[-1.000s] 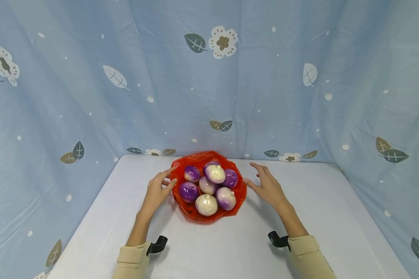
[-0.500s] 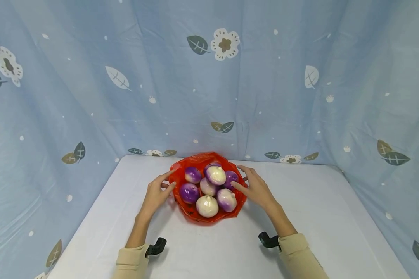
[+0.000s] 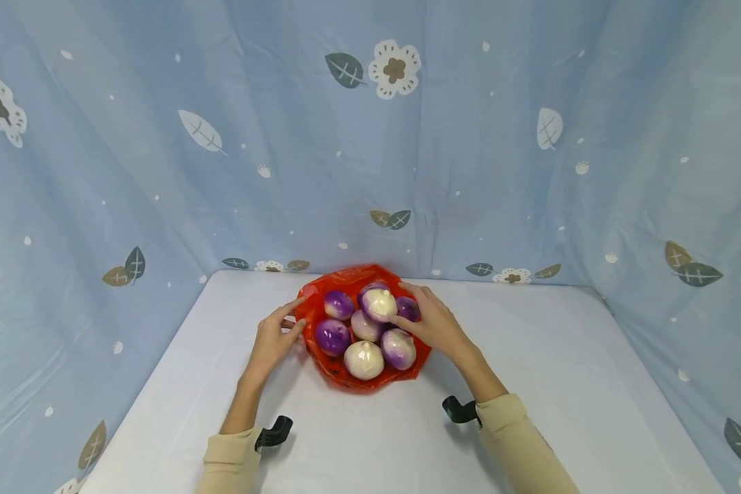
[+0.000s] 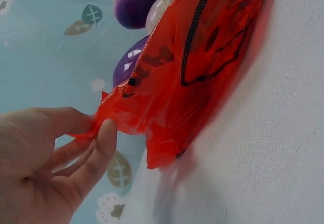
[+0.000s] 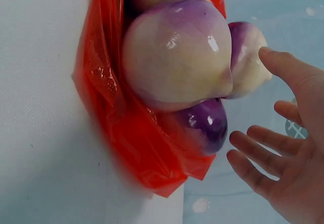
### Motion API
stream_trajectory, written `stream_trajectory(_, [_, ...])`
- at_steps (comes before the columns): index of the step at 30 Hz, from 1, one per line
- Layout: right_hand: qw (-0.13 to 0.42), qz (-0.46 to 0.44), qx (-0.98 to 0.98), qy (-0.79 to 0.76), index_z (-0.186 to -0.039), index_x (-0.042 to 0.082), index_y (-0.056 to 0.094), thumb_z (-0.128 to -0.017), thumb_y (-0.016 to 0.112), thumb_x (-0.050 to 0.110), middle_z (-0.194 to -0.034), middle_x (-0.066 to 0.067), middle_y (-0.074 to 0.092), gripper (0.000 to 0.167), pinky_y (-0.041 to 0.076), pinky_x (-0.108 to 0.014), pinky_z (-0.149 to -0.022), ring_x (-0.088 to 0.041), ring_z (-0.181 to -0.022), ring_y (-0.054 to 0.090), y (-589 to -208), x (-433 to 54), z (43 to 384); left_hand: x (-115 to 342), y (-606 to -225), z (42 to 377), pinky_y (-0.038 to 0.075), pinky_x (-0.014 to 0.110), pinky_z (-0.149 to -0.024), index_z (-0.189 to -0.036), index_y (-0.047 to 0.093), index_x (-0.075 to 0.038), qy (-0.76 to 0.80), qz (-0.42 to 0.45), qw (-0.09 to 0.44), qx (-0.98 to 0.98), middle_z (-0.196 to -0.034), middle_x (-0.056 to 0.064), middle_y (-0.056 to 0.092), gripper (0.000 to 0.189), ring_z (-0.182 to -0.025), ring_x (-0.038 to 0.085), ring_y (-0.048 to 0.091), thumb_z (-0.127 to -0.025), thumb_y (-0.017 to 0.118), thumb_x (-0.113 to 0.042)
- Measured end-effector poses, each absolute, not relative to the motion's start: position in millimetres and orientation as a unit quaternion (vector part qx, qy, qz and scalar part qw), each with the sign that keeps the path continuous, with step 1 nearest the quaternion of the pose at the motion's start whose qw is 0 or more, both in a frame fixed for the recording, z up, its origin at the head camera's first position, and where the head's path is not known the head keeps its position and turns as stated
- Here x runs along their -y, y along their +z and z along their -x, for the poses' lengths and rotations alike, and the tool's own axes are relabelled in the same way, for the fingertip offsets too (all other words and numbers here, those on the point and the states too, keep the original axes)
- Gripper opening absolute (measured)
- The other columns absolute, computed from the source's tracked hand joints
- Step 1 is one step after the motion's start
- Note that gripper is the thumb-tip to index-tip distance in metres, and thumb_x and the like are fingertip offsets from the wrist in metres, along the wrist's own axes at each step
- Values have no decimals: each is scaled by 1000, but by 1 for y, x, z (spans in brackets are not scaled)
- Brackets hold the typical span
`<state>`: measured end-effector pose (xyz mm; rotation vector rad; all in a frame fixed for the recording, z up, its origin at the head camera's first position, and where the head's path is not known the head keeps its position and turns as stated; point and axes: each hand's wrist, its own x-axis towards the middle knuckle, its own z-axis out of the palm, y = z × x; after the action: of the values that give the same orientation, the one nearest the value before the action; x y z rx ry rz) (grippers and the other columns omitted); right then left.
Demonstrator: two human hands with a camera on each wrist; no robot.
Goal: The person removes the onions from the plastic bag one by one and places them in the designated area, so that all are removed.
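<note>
A red plastic bag (image 3: 321,360) lies spread on the white table like a shallow bowl, with several glossy purple-and-white turnips (image 3: 364,360) heaped in it. At its left side my left hand (image 3: 273,341) pinches the bag's edge; in the left wrist view the red film runs between the fingers of this hand (image 4: 55,158). My right hand (image 3: 435,326) reaches over the bag's right side, fingers spread. Its thumb overlaps the topmost pale turnip (image 3: 379,305). The right wrist view shows this hand (image 5: 293,168) holding nothing, its fingertips close to a dark purple turnip (image 5: 205,125).
The white table (image 3: 370,446) runs back to a blue curtain (image 3: 370,137) printed with leaves and flowers, which also hangs along both sides. A black wrist mount (image 3: 276,432) sits on the left sleeve, another black mount (image 3: 460,409) on the right one.
My right hand has moved left from beside the bag to over its right rim, up to the turnips. The left hand stays at the left edge, its fingers drawn slightly closer together.
</note>
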<state>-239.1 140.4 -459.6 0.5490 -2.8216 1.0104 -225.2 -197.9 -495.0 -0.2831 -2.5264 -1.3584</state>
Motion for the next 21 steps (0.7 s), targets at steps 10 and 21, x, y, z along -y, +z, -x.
stream_trajectory(10, [26, -192, 923, 332, -149, 22, 38, -84, 75, 45, -135, -16, 52, 78, 50, -55, -98, -32, -120, 58, -458, -131, 243, 199, -496, 226, 56, 20, -55, -135, 59, -10, -473, 97, 115, 868, -109, 21, 64, 47, -76, 26, 73, -90, 68, -4])
stream_trajectory(21, [24, -211, 915, 343, -146, 21, 41, -83, 77, 39, -141, -15, 50, 75, 49, -54, -101, -33, -123, 56, -457, -122, 243, 198, -492, 225, 56, 19, -58, -136, 58, -10, -476, 92, 105, 868, -110, 21, 64, 47, -82, 29, 72, -91, 68, -6])
